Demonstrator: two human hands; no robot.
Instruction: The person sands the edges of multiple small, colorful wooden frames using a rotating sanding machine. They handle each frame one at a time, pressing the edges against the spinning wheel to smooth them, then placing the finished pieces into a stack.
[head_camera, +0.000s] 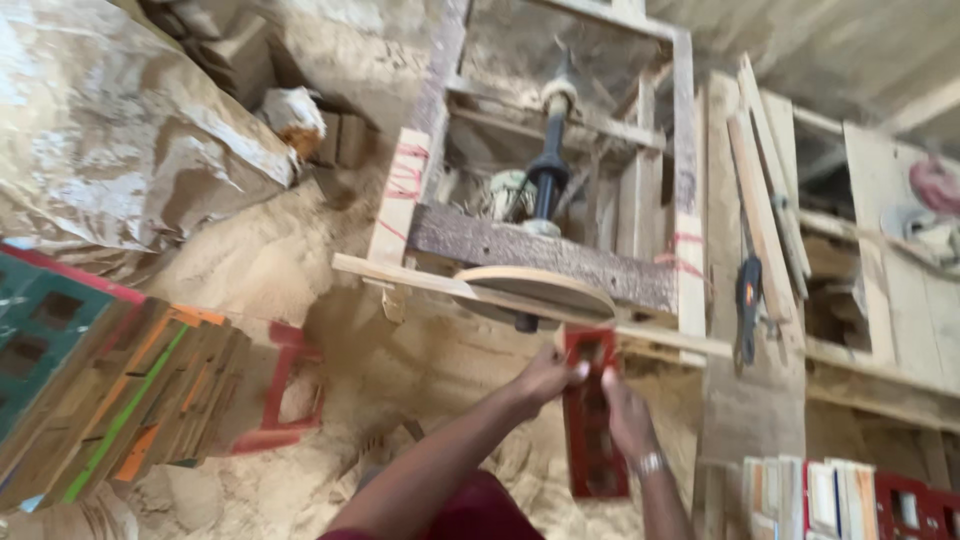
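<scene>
Gripping one red frame (592, 415) — left hand (543, 378), right hand (628, 418), fingers curled round it — under one wooden disc (538, 287).

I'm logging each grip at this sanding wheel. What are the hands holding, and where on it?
Both the left hand and right hand grip a red wooden frame at its upper end, next to the wooden disc.

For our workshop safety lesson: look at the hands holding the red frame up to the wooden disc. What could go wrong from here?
1. Both hands, left and right, grip the red frame right at the disc; if it spins, fingers might get caught.
2. The frame could be snatched or kicked back.
3. Sawdust lies deep all round, so footing may slip and dust may reach the eyes.
</scene>
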